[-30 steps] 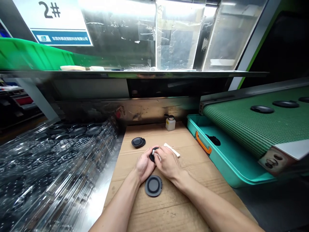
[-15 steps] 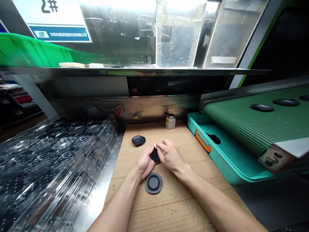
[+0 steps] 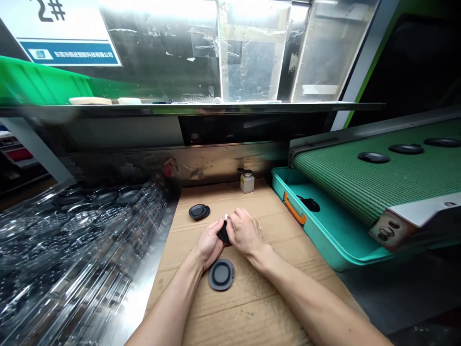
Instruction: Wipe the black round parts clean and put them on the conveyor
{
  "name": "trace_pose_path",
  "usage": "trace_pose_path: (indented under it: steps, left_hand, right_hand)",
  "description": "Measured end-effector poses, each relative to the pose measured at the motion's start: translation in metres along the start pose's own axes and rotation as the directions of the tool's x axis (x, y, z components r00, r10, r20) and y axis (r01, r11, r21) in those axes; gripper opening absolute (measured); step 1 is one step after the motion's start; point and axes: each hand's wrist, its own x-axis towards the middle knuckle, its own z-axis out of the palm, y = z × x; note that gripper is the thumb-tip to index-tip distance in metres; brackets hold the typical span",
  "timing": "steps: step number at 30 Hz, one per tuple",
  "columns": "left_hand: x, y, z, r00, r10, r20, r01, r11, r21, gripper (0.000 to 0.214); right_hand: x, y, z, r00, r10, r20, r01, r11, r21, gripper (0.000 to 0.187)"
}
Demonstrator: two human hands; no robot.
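Note:
My left hand (image 3: pixel 208 243) and my right hand (image 3: pixel 245 233) meet over the cardboard sheet (image 3: pixel 252 307), both closed round a small black round part (image 3: pixel 223 234). The right fingers also pinch a small white thing (image 3: pixel 226 217) against its top edge. A black disc with a raised ring (image 3: pixel 221 274) lies flat just below my left hand. Another black round part, or a short stack of them (image 3: pixel 199 211), rests farther back to the left.
A small white bottle (image 3: pixel 247 181) stands at the back of the cardboard. A teal tray (image 3: pixel 317 240) with an orange handle holds a black part under the green conveyor belt (image 3: pixel 367 182), which carries more black discs. Clear blister trays (image 3: pixel 72 250) fill the left.
The hands and the part between them have hardly shifted on the cardboard. The white strip seen beside my right hand a second ago is now covered. The camera has turned slightly right.

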Motion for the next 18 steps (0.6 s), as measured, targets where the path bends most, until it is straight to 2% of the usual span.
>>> trace_pose_path:
  steps: [7,15,18]
  left_hand:
    - [-0.003,0.001,0.003,1.0,0.004,-0.016,-0.003,1.0,0.012,0.015]
    - [0.0,0.001,0.0,0.999,0.002,-0.05,-0.003,1.0,-0.004,0.014]
    - [0.0,0.001,0.0,0.997,0.003,-0.073,-0.003,1.0,0.005,0.014]
  right_hand:
    - [-0.004,-0.001,-0.003,1.0,-0.022,-0.002,0.022,0.995,0.101,0.02]
    - [-0.011,-0.006,0.006,0.999,0.041,0.001,-0.04,0.971,0.236,0.018]
    - [-0.012,-0.008,0.006,1.0,-0.013,0.016,0.009,0.969,0.246,0.015]
